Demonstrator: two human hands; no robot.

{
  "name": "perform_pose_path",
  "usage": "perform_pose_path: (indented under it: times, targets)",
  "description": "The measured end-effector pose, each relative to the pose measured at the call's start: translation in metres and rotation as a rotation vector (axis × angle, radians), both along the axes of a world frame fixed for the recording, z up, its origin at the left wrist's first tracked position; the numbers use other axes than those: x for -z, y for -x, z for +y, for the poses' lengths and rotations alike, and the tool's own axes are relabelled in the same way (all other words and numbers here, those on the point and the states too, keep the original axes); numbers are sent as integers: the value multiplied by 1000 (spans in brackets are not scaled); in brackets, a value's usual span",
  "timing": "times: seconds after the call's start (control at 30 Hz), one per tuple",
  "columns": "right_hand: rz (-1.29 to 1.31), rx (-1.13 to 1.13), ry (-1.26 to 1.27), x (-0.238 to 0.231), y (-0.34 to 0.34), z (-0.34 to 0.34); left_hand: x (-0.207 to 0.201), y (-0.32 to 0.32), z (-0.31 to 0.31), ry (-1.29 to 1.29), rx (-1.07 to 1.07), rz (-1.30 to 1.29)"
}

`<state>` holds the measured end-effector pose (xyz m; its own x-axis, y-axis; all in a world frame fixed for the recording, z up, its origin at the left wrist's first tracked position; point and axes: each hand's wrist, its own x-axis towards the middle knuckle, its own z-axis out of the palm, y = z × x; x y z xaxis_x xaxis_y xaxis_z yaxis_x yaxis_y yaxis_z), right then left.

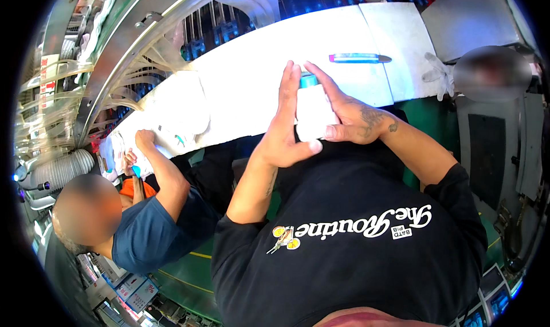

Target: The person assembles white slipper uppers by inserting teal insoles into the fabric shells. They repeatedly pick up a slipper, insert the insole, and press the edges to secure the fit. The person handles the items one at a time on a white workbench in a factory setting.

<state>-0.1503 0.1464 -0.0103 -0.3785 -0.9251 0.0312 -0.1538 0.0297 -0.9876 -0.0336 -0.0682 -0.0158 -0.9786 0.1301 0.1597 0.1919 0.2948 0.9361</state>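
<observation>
A white, bottle-like thing with a teal top (316,110) is pressed upright between my two palms, above the near edge of the white table. My left hand (279,133) lies along its left side, fingers straight and pointing away from me, thumb across its near end. From the right, my right hand (350,116) bears on it, with the fingers reaching up beside the teal top and the thumb on the near lower side. The palms hide part of the sides, and glare washes out the surface detail.
On the white table (246,75) lies a slim pen-like tool (360,58) with a pink end and dark tip. A white glove (437,76) rests at its right end. To my left, a co-worker in a dark blue shirt (154,235) handles white and teal items. Machinery borders the far side.
</observation>
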Motion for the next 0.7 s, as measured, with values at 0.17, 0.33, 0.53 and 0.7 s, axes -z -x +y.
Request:
perform_pose_path:
  times: [0.17, 0.33, 0.53, 0.7]
  targets:
    - [-14, -25, 53, 8, 4, -12, 3, 1, 1, -274, -71, -106]
    - [-158, -19, 48, 3, -2, -23, -5, -5, 6, -245, -120, -69]
    - [-92, 120, 127, 17, -10, -42, 3, -4, 0, -338, -169, 17]
    - [328, 129, -4, 10, -16, -67, -3, -22, -31, -399, -354, 93]
